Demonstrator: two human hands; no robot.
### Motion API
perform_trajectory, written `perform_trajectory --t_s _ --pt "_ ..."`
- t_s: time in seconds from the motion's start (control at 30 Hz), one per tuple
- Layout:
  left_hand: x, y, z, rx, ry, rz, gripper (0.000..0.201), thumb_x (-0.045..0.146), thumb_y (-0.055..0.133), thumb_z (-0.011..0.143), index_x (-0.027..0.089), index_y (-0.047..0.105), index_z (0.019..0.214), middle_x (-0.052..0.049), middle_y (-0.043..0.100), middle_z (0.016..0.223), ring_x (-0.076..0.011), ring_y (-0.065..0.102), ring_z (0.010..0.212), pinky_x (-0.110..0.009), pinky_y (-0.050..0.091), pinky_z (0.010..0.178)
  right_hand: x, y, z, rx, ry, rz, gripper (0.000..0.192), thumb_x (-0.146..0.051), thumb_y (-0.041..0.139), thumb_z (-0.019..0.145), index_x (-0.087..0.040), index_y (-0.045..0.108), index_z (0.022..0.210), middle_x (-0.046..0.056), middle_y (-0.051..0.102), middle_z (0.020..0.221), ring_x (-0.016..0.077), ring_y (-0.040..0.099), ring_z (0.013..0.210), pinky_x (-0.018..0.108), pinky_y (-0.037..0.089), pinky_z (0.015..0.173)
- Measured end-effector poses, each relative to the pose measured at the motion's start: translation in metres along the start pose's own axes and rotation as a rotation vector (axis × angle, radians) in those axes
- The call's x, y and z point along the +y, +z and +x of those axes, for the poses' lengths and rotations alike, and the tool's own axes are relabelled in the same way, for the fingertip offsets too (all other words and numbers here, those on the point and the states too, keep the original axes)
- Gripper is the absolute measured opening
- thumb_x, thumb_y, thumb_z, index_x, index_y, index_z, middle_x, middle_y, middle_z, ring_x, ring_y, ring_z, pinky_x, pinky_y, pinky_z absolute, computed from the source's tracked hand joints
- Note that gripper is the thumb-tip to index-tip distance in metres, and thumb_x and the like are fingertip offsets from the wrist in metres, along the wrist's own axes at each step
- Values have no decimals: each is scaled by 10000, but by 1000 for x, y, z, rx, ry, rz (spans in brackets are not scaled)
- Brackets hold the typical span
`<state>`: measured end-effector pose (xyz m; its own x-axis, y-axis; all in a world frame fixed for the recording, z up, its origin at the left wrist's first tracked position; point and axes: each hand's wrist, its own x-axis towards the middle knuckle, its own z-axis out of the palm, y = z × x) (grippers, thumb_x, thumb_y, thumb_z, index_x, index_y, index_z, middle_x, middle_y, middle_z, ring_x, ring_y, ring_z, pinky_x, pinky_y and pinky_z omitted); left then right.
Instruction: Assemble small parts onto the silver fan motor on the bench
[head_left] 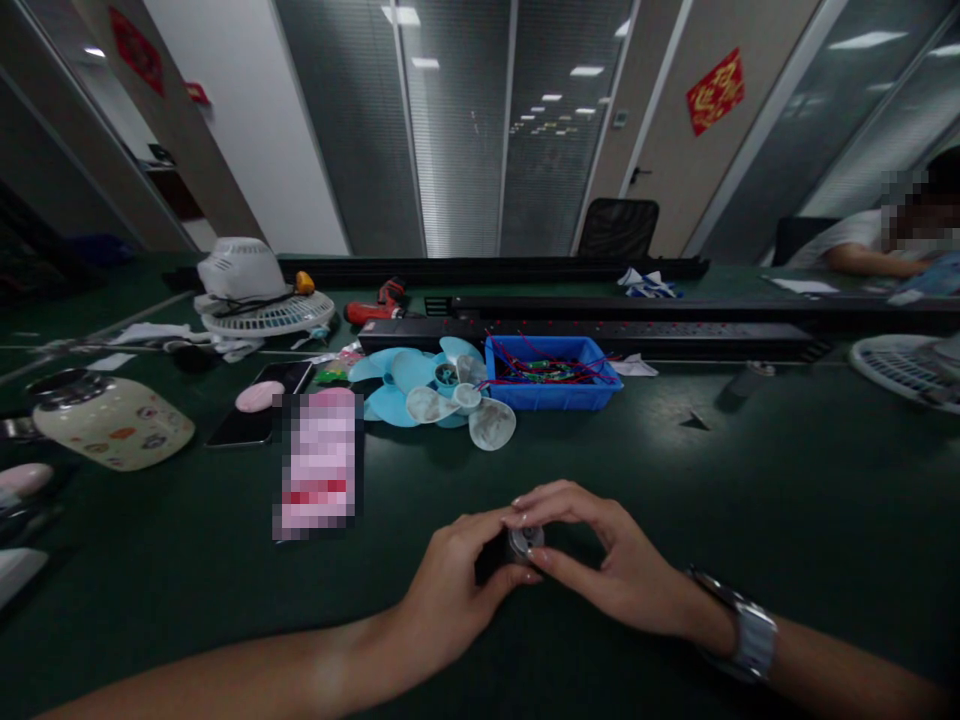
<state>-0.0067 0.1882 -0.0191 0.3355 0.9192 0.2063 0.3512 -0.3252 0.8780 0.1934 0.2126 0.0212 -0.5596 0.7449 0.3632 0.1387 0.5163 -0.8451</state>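
A small silvery metal cylinder (526, 541), round on top with a detail at its centre, is on the dark green table in front of me. My left hand (465, 575) curves around it from the left, fingers at the far side and thumb at the near side. From the right, my right hand (611, 555) grips the same cylinder, its thumb on the near rim and its fingertips over the far rim. The fingertips of both hands meet there and cover part of it. A watch (750, 635) is on my right wrist.
Beyond my hands lie blue and grey fan blades (450, 390) and a blue bin (555, 390) of wires. A similar cylinder (752, 378) stands right. Leftward are phones (259, 410), a jug (112, 420), a fan (255, 290) and a red drill (379, 305). A person (877, 240) sits far right.
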Motion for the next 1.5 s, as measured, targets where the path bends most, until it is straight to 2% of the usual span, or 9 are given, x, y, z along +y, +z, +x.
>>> perform_trajectory --t_s 0.2,0.47,0.67,0.83,0.97,1.13,1.3,1.4,1.5 --pt "5 -2 1 -7 25 -18 483 123 769 776 257 647 1223 -25 744 1132 -230 687 997 -357 515 897 4 2 2 150 -14 6 134 -165 752 804 -219 685 909 28 723 909 182 690 875 317 561 771" --pt "6 -2 0 -6 46 -8 499 132 771 784 281 639 1241 -12 751 1100 -219 692 956 -347 523 884 1 3 9 145 41 -52 154 -166 800 770 -222 689 861 8 719 876 166 694 824 289 554 737" --pt "5 -2 1 -9 -15 23 547 167 800 762 255 622 1272 -39 729 1182 -245 680 1034 -380 519 923 3 -22 -2 211 4 -96 116 -227 806 780 -229 710 846 14 721 862 183 700 851 304 582 770" --pt "8 -3 1 -28 -54 51 553 174 785 776 269 610 1292 -41 719 1203 -254 675 1051 -413 516 940 21 -47 -35 114 168 -263 122 -309 787 804 -221 734 870 47 733 910 214 712 877 345 604 790" --pt "10 -4 1 -27 -70 51 549 197 786 778 274 611 1293 -44 713 1217 -259 669 1074 -424 511 959 37 -52 -55 33 166 -346 114 -276 761 828 -257 738 938 51 735 953 238 701 944 390 605 824" --pt "9 -3 1 -32 -80 54 551 181 788 769 269 617 1286 -46 713 1216 -267 668 1078 -437 509 960 44 -52 -63 -18 172 -383 217 -284 769 817 -308 736 1030 52 715 1088 258 671 1064 424 589 898" --pt "9 -3 1 -32 -69 41 552 177 783 775 273 612 1291 -43 711 1222 -264 667 1079 -435 507 963 33 -51 -52 28 127 -338 134 -260 757 827 -287 745 958 35 742 986 240 695 993 388 600 843" --pt "9 -4 2 -33 -59 33 550 166 789 768 254 619 1283 -51 718 1208 -265 672 1069 -430 511 957 14 -44 -31 107 53 -228 129 -250 759 833 -256 715 954 28 751 928 216 709 916 356 597 810" --pt "9 -4 3 -27 -36 21 535 145 790 762 233 630 1265 -61 723 1199 -267 677 1063 -422 519 945 -5 -32 -9 93 -15 -166 141 -217 741 854 -247 709 988 28 746 945 197 706 903 329 585 796"
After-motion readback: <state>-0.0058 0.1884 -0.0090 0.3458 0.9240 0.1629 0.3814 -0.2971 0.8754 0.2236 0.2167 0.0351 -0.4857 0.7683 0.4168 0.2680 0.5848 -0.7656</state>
